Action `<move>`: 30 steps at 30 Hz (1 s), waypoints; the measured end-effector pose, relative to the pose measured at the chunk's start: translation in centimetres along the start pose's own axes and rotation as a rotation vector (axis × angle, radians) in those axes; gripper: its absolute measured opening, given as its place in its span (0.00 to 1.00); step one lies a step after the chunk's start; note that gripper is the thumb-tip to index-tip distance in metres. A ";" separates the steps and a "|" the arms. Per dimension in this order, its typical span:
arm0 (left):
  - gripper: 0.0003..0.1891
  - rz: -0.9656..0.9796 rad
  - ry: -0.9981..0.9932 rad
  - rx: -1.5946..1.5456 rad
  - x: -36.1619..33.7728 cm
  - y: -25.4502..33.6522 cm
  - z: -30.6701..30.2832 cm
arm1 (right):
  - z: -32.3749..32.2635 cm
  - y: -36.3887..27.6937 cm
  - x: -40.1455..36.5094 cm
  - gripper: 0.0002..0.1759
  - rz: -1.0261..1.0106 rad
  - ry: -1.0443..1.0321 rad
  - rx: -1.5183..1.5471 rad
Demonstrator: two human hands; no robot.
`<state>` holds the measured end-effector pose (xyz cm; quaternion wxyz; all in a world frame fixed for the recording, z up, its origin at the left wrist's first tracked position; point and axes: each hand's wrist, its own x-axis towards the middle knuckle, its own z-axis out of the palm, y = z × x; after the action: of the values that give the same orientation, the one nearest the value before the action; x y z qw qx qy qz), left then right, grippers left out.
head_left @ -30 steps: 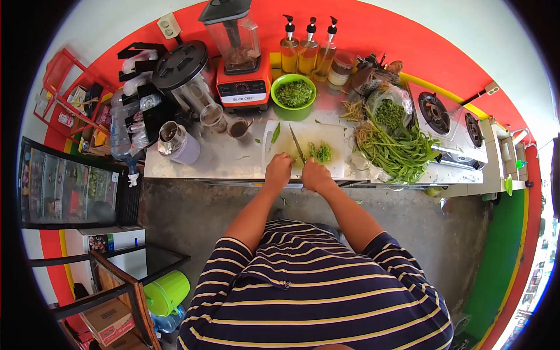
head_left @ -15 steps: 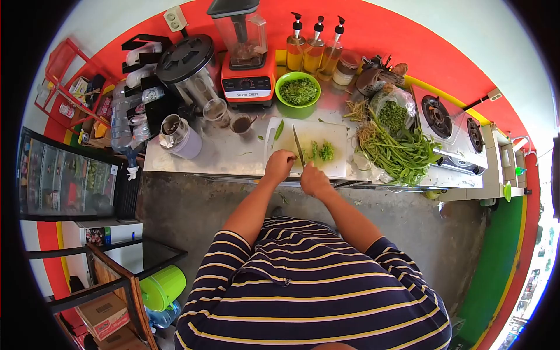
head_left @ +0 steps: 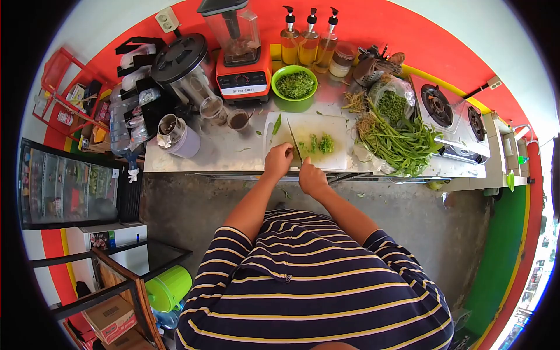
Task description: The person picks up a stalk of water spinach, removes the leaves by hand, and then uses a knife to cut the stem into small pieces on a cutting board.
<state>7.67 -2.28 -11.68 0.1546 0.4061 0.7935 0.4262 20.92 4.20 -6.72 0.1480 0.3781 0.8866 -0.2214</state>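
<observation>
My right hand (head_left: 313,178) is wrapped round the handle of a knife (head_left: 296,143), whose blade points away from me over the white cutting board (head_left: 337,124). Just left of the blade, my left hand (head_left: 279,159) rests at the board's near edge with its fingers curled together. Whatever those fingers may hold is hidden. Chopped greens (head_left: 324,144) lie on the board to the right of the blade. A single long green leaf (head_left: 276,124) lies near the board's far left corner.
Behind the board stand a green bowl (head_left: 295,96) of chopped greens and a red blender (head_left: 243,79). Whole leafy greens (head_left: 396,143) lie to the right, beside a gas stove (head_left: 454,119). Cups (head_left: 238,121) and a steel-topped container (head_left: 178,137) stand to the left.
The knife blade has tilted and shifted slightly left, closer to my left fingers. Both hands stay close to the board's near edge. The whole view has shifted a little.
</observation>
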 end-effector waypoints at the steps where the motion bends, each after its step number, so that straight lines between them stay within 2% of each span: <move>1: 0.09 0.005 0.006 0.024 -0.1 0.0 -0.1 | 0.0 -0.1 0.0 0.17 -0.011 -0.008 0.007; 4: 0.08 0.031 0.031 0.079 -0.2 0.3 0.1 | -1.6 0.3 1.6 0.18 -0.031 -0.073 -0.030; 14: 0.07 0.088 0.130 0.023 -0.3 -0.8 0.6 | -0.5 -0.1 0.0 0.17 -0.034 -0.038 0.002; 19: 0.07 0.023 0.020 0.153 -0.3 0.4 0.0 | -1.7 0.9 1.3 0.16 -0.081 -0.068 0.033; 25: 0.09 -0.031 0.034 0.148 -0.3 0.6 0.1 | -0.1 0.7 -0.5 0.17 -0.078 -0.071 -0.025; 28: 0.08 -0.057 0.001 0.217 -0.2 1.1 0.0 | -0.4 0.9 1.4 0.17 -0.072 -0.035 0.004; 30: 0.08 -0.026 -0.021 0.155 0.1 0.2 -0.1 | -0.4 1.6 2.5 0.18 -0.087 -0.032 0.024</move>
<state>7.64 -2.19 -11.48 0.1363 0.4111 0.8276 0.3571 20.39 6.92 -7.94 0.1482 0.3374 0.8970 -0.2441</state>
